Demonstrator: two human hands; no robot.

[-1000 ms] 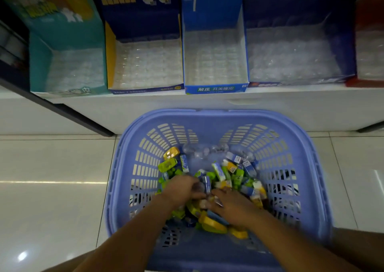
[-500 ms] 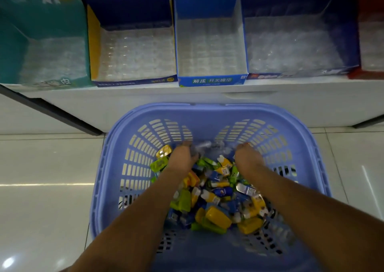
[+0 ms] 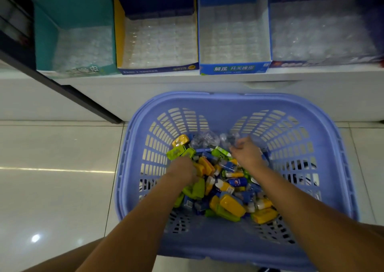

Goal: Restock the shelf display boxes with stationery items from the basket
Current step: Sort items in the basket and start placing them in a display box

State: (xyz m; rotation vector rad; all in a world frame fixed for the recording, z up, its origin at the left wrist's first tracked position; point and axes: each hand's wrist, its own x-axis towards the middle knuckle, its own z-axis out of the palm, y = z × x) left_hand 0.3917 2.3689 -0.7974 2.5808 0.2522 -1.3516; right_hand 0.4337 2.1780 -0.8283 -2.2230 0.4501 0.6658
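Fingers (image 3: 195, 169) of the left hand (image 3: 182, 171) curl down into the stationery items (image 3: 231, 205) with their tips buried, so I cannot tell whether they hold one. Within the last half second that hand has drawn back from the far end of the pile to its left middle. The right hand (image 3: 248, 155) stays at the far end, its fingers (image 3: 236, 146) bent over the clear plastic pieces (image 3: 205, 140); any grip there is too blurred to call. Every item lies in the basket (image 3: 228, 98) on the floor (image 3: 52, 188). The display boxes (image 3: 234, 69) on the shelf (image 3: 166, 80) hold only clear trays (image 3: 158, 41). This looks like sorting, with no restocking begun.
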